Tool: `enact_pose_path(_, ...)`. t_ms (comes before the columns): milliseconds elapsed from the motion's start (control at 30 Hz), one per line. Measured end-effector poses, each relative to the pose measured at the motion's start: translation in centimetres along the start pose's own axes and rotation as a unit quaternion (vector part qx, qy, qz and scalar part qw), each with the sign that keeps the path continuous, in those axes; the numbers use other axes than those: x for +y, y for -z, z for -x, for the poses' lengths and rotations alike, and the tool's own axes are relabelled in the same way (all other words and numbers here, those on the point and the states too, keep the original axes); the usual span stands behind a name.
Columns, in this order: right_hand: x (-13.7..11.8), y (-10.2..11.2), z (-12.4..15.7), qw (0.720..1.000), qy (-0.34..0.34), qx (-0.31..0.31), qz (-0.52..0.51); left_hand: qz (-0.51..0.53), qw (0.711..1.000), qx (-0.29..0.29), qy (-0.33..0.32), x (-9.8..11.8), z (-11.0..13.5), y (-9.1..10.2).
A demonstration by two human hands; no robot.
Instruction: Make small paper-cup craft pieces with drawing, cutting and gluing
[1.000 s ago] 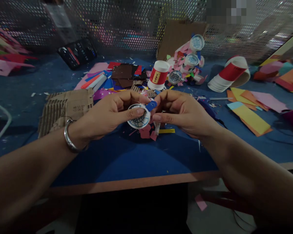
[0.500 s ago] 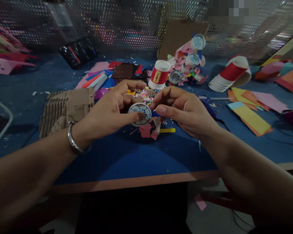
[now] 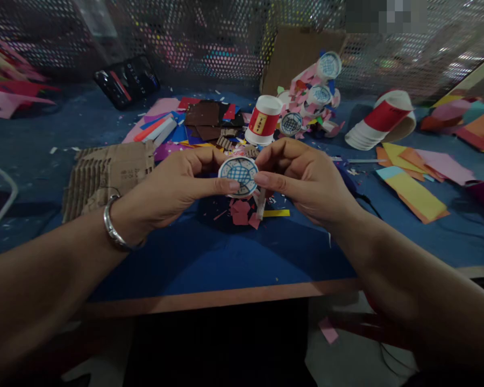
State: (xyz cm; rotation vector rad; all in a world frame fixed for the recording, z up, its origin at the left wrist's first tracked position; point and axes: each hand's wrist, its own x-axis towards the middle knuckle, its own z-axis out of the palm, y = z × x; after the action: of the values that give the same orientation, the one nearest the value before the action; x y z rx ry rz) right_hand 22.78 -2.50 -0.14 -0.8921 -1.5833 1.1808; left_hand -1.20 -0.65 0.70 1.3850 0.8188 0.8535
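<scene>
A round white paper cup bottom (image 3: pixel 239 176), marked with a blue grid and blue lines, is held over the table between both hands. My left hand (image 3: pixel 177 183) pinches its left edge, thumb on the patterned face and fingers behind. From the other side, my right hand (image 3: pixel 302 177) grips the right edge with thumb and fingertips. The blue paper piece seen earlier by my right fingers is hidden. Beneath the hands lie pink paper scraps (image 3: pixel 241 212) and a yellow strip (image 3: pixel 276 213). Just behind stands an upside-down red and white paper cup (image 3: pixel 263 121).
Corrugated cardboard (image 3: pixel 108 180) lies at left, a black phone-like box (image 3: pixel 127 80) behind it. A pink decorated craft (image 3: pixel 308 102) with similar grid discs leans near brown cardboard (image 3: pixel 296 59). Stacked cups (image 3: pixel 381 121) and coloured papers (image 3: pixel 413 193) lie at right.
The disc has risen slightly and moved right, meeting my right fingertips. My left hand followed it, its thumb shifting toward the lower edge. The blue paper piece has gone from sight.
</scene>
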Motion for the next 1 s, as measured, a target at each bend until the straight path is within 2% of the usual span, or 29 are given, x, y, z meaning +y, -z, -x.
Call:
enact_pose_path(133,-0.1,0.3,0.0,0.999,0.014,0.015,0.050,0.010,0.998,0.052,-0.031,-0.3,-0.4,0.5)
enact_pose_path(267,-0.4,1.3,-0.1,0.984,0.050,0.053,0.159,-0.034,0.993,0.073,-0.083,-0.4,-0.6,1.0)
enact_pose_path(400,-0.9,2.8,0.1,0.952,0.057,0.069,0.293,-0.140,0.980,0.036,-0.140,-0.5,-0.5,1.2)
enact_pose_path(500,-1.4,4.5,0.8,0.927,0.037,0.111,0.356,-0.179,0.969,0.008,-0.171,-0.3,-0.3,1.1)
enact_pose_path(567,-1.5,6.1,1.5,0.889,-0.001,0.159,0.430,-0.192,0.962,-0.001,-0.195,-0.1,-0.3,1.0)
enact_pose_path(633,-1.3,8.1,2.4,0.829,-0.034,0.207,0.518,-0.200,0.955,-0.004,-0.218,0.0,-0.2,0.8)
enact_pose_path(700,-0.8,9.9,3.3,0.772,-0.104,0.222,0.586,-0.200,0.952,-0.005,-0.234,-0.1,-0.2,0.7)
enact_pose_path(767,0.0,11.3,4.0,0.731,-0.147,0.218,0.629,-0.193,0.951,-0.008,-0.242,-0.3,-0.2,0.5)
enact_pose_path(800,0.3,11.8,4.3,0.721,-0.158,0.215,0.640,-0.188,0.951,-0.007,-0.246,-0.3,-0.2,0.5)
enact_pose_path(867,0.9,12.2,4.6,0.728,-0.169,0.217,0.627,-0.187,0.950,-0.007,-0.251,-0.5,-0.2,0.5)
enact_pose_path(1000,1.5,12.1,4.6,0.760,-0.175,0.234,0.580,-0.214,0.944,-0.001,-0.253,-0.6,-0.2,0.5)
